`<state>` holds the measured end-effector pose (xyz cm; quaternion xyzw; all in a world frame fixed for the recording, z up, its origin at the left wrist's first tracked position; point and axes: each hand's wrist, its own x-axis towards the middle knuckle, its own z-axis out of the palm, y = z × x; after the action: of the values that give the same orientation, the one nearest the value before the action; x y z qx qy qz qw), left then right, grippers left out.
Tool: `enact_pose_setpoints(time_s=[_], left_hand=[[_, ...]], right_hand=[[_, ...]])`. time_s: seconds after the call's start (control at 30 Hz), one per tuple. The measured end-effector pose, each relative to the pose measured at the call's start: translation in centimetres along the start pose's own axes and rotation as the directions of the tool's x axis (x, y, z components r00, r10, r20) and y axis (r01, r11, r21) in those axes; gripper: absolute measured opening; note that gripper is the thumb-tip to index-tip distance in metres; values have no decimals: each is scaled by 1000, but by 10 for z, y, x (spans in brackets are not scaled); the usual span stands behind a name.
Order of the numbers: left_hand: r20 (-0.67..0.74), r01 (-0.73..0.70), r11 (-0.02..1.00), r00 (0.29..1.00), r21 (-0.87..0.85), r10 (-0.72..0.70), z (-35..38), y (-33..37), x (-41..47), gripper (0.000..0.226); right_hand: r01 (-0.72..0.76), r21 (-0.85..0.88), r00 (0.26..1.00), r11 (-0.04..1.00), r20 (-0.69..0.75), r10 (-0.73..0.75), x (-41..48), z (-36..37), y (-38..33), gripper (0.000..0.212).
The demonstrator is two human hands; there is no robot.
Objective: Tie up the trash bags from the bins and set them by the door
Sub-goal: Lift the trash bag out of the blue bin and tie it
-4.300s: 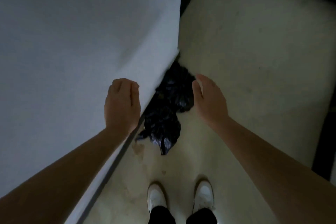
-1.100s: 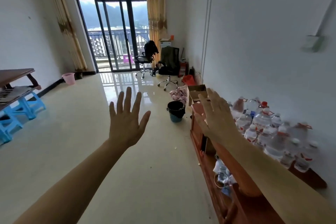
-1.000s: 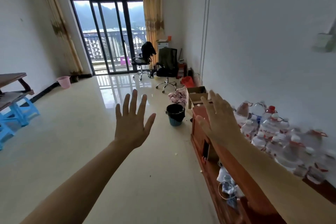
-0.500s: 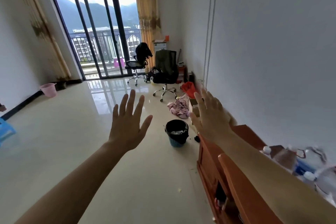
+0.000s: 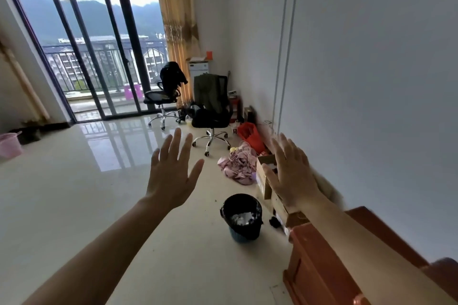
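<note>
Bin (image 5: 244, 234) with black bag (image 5: 241, 203) stands on glossy floor (image 5: 74, 205) near wooden cabinet (image 5: 319, 267); left hand (image 5: 171, 181) and right hand (image 5: 292, 177) spread empty.

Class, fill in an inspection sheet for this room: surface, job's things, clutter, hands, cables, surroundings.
Surface: glossy pale floor.
Job's things: blue bin lined with a black trash bag, untied, pale rubbish inside, beside the wooden cabinet.
Clutter: pink cloth heap, cardboard box, red bag along the wall.
Hands: left hand and right hand raised, fingers spread, holding nothing.
Cables: nothing seen.
Surroundings: two office chairs, pink bucket, sliding glass doors.
</note>
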<state>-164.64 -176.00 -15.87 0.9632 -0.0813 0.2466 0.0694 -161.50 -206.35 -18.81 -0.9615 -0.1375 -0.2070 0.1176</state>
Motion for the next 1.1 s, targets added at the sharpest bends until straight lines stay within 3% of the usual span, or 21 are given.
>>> enact_pose_setpoints(time_s=[0.27, 0.5, 0.83, 1.1], left_hand=[[115, -87, 995, 989, -57, 93, 141, -34, 166, 77], [256, -163, 984, 951, -72, 176, 266, -50, 323, 74], [342, -215, 963, 903, -161, 259, 382, -121, 457, 73], [484, -261, 893, 766, -367, 423, 511, -142, 491, 66]], right_hand=[[-136, 5, 991, 991, -5, 136, 131, 95, 65, 73], [-320, -36, 939, 947, 117, 322, 256, 192, 153, 72], [-486, -113, 843, 867, 202, 499, 368, 279, 170, 73], [-723, -246, 622, 645, 173, 764, 340, 356, 141, 71]])
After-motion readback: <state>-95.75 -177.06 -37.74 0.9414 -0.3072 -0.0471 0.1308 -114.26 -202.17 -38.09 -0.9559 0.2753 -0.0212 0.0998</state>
